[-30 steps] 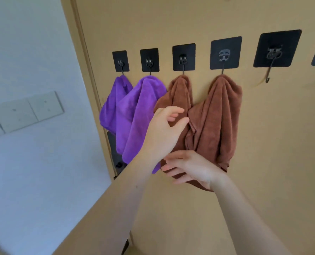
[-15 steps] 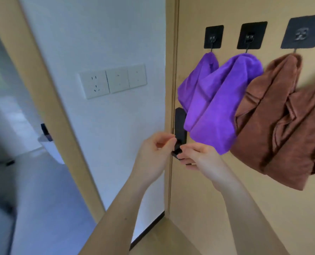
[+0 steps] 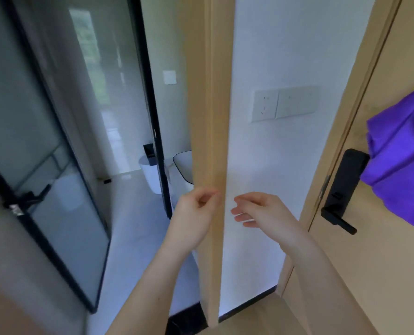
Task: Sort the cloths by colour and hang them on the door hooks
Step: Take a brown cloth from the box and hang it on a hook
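A purple cloth (image 3: 399, 153) hangs against the tan door (image 3: 379, 250) at the far right edge; its hook and the brown cloths are out of frame. My left hand (image 3: 196, 213) floats in front of the wooden wall corner with fingers loosely curled, holding nothing. My right hand (image 3: 261, 211) hovers beside it before the white wall, fingers relaxed and empty. Both hands are well left of the cloth and apart from it.
A black door handle (image 3: 341, 192) sits just left of the purple cloth. A wooden corner post (image 3: 213, 141) and white wall with switches (image 3: 285, 102) fill the centre. At left are a glass door with black frame (image 3: 44, 153) and a white bin (image 3: 150, 172).
The view has swung left, away from the hooks; the brown cloths have left the frame. Both hands came off the brown cloth, lowered, and now hang empty before the wall.
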The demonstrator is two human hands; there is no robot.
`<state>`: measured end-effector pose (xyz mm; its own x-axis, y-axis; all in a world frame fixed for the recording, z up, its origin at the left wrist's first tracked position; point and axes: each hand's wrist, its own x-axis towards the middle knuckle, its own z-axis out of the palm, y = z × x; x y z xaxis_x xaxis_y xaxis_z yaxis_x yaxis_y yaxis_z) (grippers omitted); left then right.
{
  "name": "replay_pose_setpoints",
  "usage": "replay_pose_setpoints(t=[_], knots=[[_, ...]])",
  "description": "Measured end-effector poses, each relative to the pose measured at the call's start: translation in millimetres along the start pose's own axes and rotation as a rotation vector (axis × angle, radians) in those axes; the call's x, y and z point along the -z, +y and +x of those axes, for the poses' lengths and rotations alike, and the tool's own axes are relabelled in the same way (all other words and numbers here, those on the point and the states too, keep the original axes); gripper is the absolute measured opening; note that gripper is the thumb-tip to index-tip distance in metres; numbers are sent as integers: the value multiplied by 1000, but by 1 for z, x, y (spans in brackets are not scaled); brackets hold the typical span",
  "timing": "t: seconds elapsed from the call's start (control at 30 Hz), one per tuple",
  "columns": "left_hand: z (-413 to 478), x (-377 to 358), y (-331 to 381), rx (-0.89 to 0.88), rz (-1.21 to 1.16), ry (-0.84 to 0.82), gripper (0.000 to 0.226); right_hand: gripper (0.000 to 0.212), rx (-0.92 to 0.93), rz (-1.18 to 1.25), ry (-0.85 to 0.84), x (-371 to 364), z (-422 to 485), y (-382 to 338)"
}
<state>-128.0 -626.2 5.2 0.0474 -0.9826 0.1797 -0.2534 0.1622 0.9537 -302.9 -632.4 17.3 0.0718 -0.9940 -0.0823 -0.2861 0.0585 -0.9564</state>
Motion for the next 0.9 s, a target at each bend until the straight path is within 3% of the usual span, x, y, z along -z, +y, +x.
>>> replay_pose_setpoints(t=[0.4, 0.9], knots=[[-56, 165, -72, 212, 191, 383, 11, 13, 61, -105, -303, -174, 32, -29], [-113, 298, -121, 601, 474, 851, 17, 13, 244, -228, -971, -392, 96, -48]])
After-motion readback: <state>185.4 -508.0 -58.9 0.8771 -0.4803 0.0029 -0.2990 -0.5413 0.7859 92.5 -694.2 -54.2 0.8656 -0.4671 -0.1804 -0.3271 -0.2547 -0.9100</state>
